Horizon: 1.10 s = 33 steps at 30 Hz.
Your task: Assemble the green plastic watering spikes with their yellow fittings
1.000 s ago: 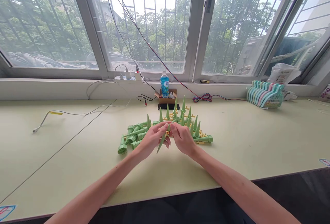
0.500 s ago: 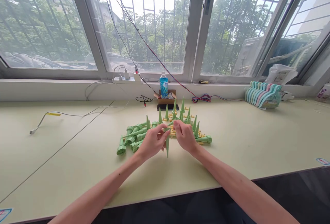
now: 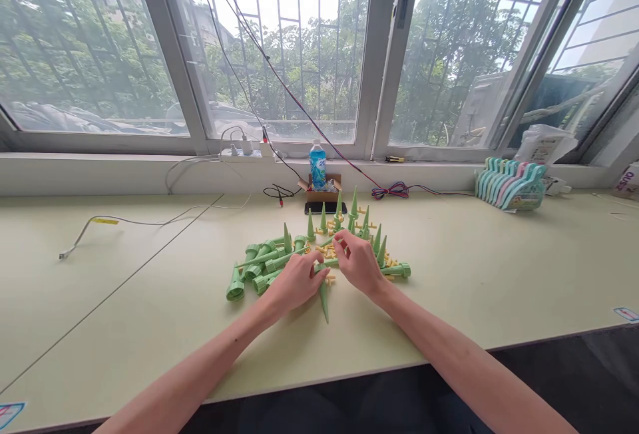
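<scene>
My left hand (image 3: 298, 279) is closed around the upper end of a green plastic watering spike (image 3: 324, 304), whose point slants down toward me. A small yellow valve (image 3: 330, 279) sticks out at its right side, by my thumb. My right hand (image 3: 358, 259) is to the right, over the pile's near edge, with thumb and fingertips drawn together; whatever they hold, if anything, is hidden. Left of my hands lie several green spikes (image 3: 257, 264) with wide collars. Behind and to the right, several spikes (image 3: 353, 204) stand point up among loose yellow valves (image 3: 394, 267).
Behind the pile are a black phone (image 3: 325, 208), a small cardboard box (image 3: 324, 196) and a blue bottle (image 3: 317, 166). A coiled cable (image 3: 390, 190) lies near the sill. Pastel hangers (image 3: 512, 184) stand at the right; a white cable (image 3: 144, 222) crosses the table's left side.
My left hand has lowered the spike toward the table and nearer to me, and its yellow valve now shows. My right hand has parted slightly from the spike.
</scene>
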### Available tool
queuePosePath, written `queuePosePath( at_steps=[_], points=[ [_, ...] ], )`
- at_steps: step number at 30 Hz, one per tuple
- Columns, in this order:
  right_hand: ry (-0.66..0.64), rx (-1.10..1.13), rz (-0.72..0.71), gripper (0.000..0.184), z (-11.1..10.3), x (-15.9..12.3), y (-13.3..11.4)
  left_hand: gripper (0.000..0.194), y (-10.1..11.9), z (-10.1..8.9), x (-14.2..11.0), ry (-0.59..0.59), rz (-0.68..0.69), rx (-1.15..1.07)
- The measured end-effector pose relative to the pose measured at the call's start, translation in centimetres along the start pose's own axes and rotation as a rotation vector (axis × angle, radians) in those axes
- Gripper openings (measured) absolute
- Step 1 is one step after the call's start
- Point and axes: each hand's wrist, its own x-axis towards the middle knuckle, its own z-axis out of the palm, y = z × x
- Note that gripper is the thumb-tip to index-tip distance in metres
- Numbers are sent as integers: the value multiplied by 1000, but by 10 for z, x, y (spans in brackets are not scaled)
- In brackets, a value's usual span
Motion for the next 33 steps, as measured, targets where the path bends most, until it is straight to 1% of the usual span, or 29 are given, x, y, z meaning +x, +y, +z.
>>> queuePosePath(
  at_steps=[3, 5, 6, 9, 12, 14, 16, 20, 24, 33],
  points=[
    [-10, -47, -20, 16, 2, -1, 3, 18, 3, -2, 1, 16, 31, -1],
    [-26, -77, -38, 21, 4, -1, 5, 18, 6, -5, 3, 56, 51, 10],
    [-39, -88, -45, 23, 6, -2, 6, 18, 7, -7, 3, 97, 57, 13],
    [-119, -126, -43, 26, 9, -3, 7, 18, 10, -11, 6, 213, 68, 52],
    [-200, -166, -24, 27, 11, -4, 7, 20, 11, -13, 8, 253, 60, 162],
    [-242, -186, -19, 28, 11, -5, 7, 23, 11, -13, 8, 235, 51, 246],
    [-261, -191, -22, 28, 11, -5, 8, 23, 10, -13, 8, 192, 39, 311],
    [-242, -145, -53, 24, 11, -6, 7, 25, 7, -12, 7, 112, 0, 384],
    [-213, -75, -92, 20, 11, -6, 3, 26, 4, -10, 7, 100, 7, 428],
    [-218, -7, -106, 17, 10, -7, 0, 30, -2, -8, 7, 54, 28, 507]
  ],
)
